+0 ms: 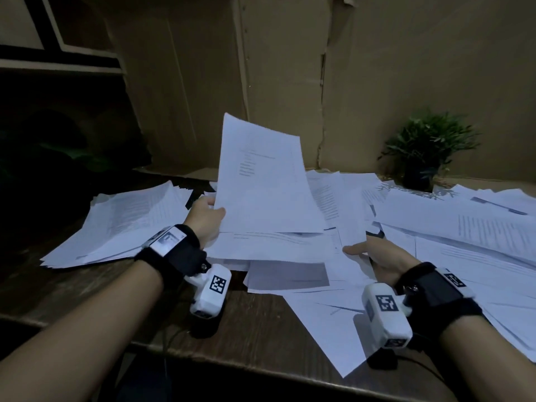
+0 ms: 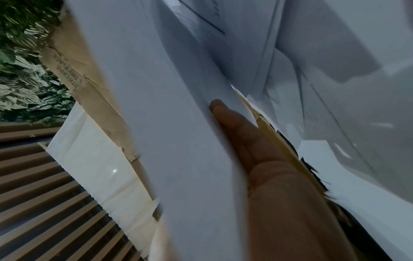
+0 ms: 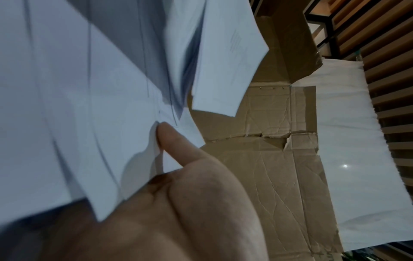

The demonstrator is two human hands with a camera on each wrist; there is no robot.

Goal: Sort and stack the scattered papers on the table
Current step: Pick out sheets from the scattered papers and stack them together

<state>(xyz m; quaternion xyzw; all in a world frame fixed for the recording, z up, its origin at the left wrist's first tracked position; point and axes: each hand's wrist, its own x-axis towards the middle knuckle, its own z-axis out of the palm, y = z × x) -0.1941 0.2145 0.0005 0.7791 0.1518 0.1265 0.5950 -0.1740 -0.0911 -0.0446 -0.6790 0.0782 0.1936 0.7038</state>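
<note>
My left hand (image 1: 213, 208) holds up a white printed sheet (image 1: 261, 175) by its left edge, thumb in front and fingers behind; the sheet stands tilted over the table's middle. The left wrist view shows one finger (image 2: 234, 127) lying flat against that sheet (image 2: 174, 123). My right hand (image 1: 362, 248) is low over the scattered papers (image 1: 464, 242), thumb (image 3: 174, 141) pressed onto the edge of a loose sheet (image 3: 100, 123) that covers the fingers. A rough stack of papers (image 1: 124, 221) lies at the left.
A small potted plant (image 1: 426, 152) stands at the back right, with a blue pen (image 1: 499, 206) on the papers near it. Cardboard panels (image 1: 290, 68) wall off the back. Bare dark wood of the table (image 1: 261, 323) shows near its front edge.
</note>
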